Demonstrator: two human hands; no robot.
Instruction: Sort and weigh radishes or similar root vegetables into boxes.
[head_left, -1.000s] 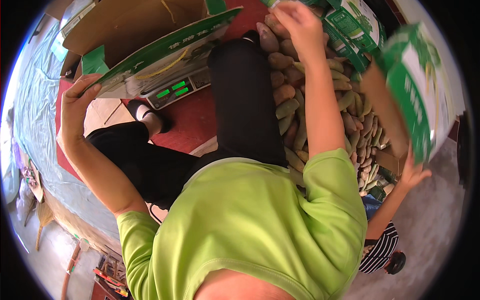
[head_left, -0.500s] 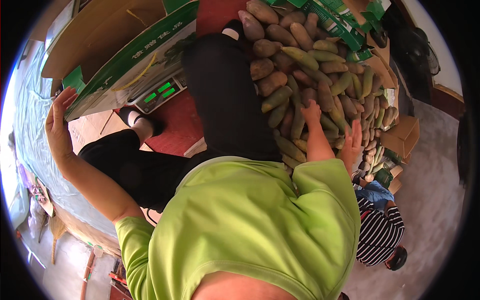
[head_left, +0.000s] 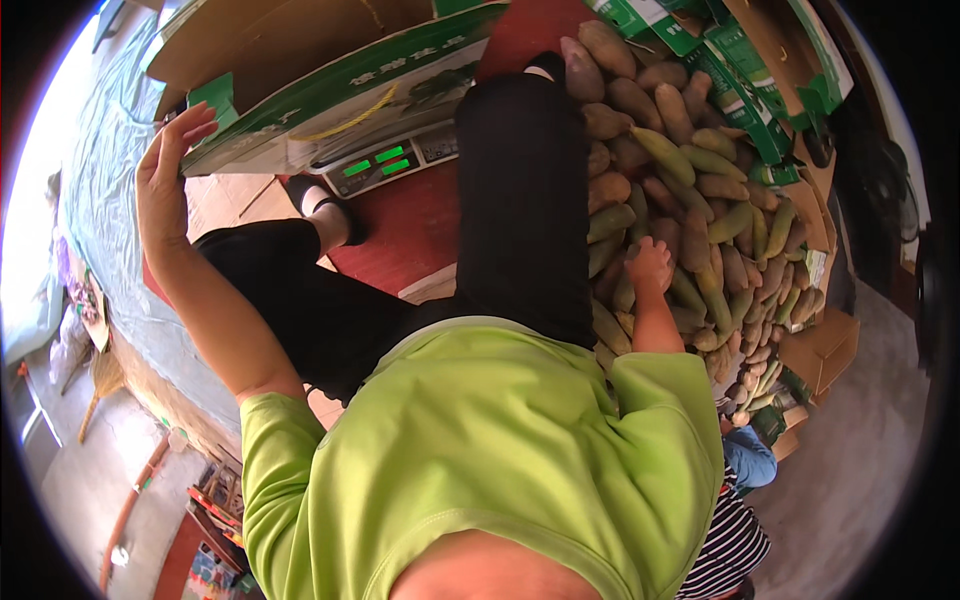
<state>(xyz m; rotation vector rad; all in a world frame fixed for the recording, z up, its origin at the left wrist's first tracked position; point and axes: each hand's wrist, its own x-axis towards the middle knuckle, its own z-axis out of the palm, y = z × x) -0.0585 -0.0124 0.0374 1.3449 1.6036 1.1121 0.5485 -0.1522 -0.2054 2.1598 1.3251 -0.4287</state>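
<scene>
A big green and white cardboard box with a yellow cord handle stands at the far left, on a scale with lit green displays. My left hand is at its near left corner, fingers stretched out beside a green flap; whether they touch it is unclear. On the right lies a big heap of long green and reddish-brown root vegetables, like radishes. My right hand is down on the heap's near left side with its fingers curled. What they hold, if anything, is hidden.
Green cartons lie beyond the heap, and a brown open carton is at its right. A person in a striped top is at the lower right. Clear plastic sheeting covers something at the left. A broom is below it.
The whole view has shifted, so the box and heap appear farther right. My right hand's fingers are more curled. Another hand seen near my right forearm is out of sight now.
</scene>
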